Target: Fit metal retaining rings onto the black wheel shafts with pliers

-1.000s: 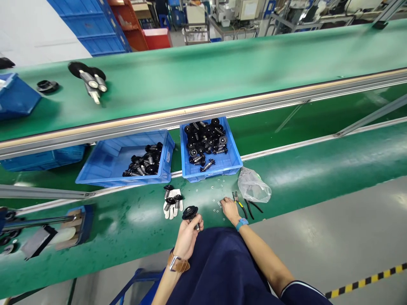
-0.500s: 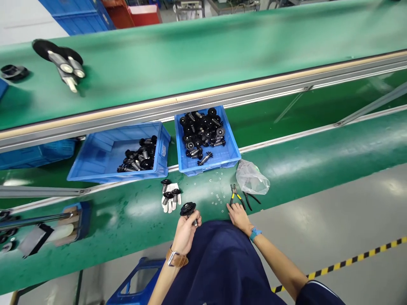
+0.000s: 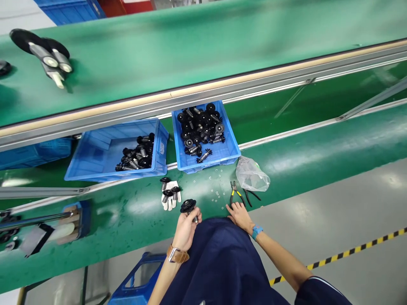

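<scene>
In my left hand (image 3: 186,231), closed, I hold a black disc-topped shaft part (image 3: 188,206), its disc up and its shaft partly hidden by my fingers. My right hand (image 3: 241,217) rests at the bench edge with its fingers stretched out, against the handle ends of yellow-and-black pliers (image 3: 235,192). A second tool with black handles (image 3: 252,196) lies beside them, partly under a clear plastic bag (image 3: 252,176). Several small white rings (image 3: 217,195) are scattered left of the pliers. Three similar shaft parts (image 3: 167,193) sit on and beside a white glove (image 3: 171,204).
Two blue bins, a left one (image 3: 95,159) and a right one (image 3: 233,146), hold many black shaft parts. Behind them runs a raised green conveyor (image 3: 190,51) carrying larger disc parts (image 3: 47,53). A fixture with a metal rod (image 3: 34,221) stands at left; a blue stool (image 3: 136,284) is below.
The camera view has shifted slightly, so the conveyor and bins appear a little higher and further left. Both hands keep nearly the same place; the left still holds the shaft part.
</scene>
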`<state>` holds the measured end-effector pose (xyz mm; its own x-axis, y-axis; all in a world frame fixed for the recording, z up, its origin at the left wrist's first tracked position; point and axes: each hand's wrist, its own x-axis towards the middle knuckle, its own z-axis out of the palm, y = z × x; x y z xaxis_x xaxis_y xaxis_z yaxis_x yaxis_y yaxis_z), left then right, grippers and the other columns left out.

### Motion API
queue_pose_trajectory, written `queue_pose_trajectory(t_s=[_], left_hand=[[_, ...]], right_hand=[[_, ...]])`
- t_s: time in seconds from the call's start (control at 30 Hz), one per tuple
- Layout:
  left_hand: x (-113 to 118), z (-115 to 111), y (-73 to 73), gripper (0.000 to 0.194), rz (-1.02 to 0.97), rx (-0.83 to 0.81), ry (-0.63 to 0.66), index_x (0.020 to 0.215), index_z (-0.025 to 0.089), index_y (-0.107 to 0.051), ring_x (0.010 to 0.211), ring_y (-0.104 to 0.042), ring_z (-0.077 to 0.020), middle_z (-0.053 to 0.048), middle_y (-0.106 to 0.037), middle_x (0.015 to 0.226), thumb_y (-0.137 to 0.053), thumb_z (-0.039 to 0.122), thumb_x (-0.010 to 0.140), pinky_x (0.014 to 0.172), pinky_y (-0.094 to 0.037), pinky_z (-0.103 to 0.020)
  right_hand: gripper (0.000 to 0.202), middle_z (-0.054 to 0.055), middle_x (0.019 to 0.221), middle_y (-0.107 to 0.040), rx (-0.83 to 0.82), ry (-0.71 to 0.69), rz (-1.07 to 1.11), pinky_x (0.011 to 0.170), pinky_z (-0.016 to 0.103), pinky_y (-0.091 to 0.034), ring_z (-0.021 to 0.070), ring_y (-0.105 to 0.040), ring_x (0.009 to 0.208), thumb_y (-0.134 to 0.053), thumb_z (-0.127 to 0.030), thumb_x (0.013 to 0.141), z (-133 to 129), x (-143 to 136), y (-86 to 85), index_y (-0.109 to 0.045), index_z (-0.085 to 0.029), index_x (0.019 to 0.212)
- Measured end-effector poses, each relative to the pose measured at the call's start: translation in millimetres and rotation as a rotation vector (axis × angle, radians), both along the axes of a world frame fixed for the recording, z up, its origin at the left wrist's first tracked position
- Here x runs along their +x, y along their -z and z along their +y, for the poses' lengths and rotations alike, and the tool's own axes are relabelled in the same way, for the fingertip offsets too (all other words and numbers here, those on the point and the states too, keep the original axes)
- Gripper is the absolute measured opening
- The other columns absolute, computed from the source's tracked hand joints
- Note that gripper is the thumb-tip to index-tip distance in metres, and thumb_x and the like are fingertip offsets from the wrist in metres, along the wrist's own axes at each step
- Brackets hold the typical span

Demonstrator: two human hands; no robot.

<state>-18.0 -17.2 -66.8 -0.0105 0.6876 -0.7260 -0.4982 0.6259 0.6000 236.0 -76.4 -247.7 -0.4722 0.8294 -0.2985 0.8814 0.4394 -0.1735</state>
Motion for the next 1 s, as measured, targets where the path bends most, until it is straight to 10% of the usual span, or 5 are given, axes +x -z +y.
queue_pose_trajectory(t_s=[0.6,0.77,1.0], left_hand=[[7.2,-5.0,10.2,0.043,0.048,-0.038,0.113,0.076,0.015,-0.059,0.060,-0.049,-0.0091,0.003,-0.054,0.065,-0.091,0.039,0.060,0.056,-0.040,-0.023],[12.6,-8.4,14.9,0.050,0.128,-0.050,0.235,0.065,0.016,-0.054,0.048,-0.038,-0.0062,0.007,-0.044,0.050,-0.090,0.050,0.059,0.048,-0.030,-0.022],[20.7,-0.2,-10.7,0.051,0.061,0.005,0.416,0.074,0.015,-0.060,0.043,-0.027,-0.0041,0.011,-0.034,0.048,-0.085,0.058,0.065,0.044,-0.019,-0.021]], right_hand=[[0.015,0.000,0.083,-0.059,0.018,-0.246,0.192,0.083,0.033,-0.041,0.0176,-0.054,0.086,-0.059,-0.022,0.098,-11.0,3.5,11.1,-0.065,-0.016,0.086],[0.022,0.003,0.077,-0.060,0.210,-0.129,0.324,0.080,0.033,-0.037,0.0176,-0.049,0.083,-0.050,-0.018,0.102,8.7,-12.5,-26.1,-0.069,-0.018,0.092],[0.027,0.002,0.086,-0.068,0.560,-0.117,0.546,0.091,0.037,-0.038,0.0171,-0.054,0.093,-0.063,-0.014,0.094,37.2,-37.2,-125.2,-0.070,-0.023,0.118]])
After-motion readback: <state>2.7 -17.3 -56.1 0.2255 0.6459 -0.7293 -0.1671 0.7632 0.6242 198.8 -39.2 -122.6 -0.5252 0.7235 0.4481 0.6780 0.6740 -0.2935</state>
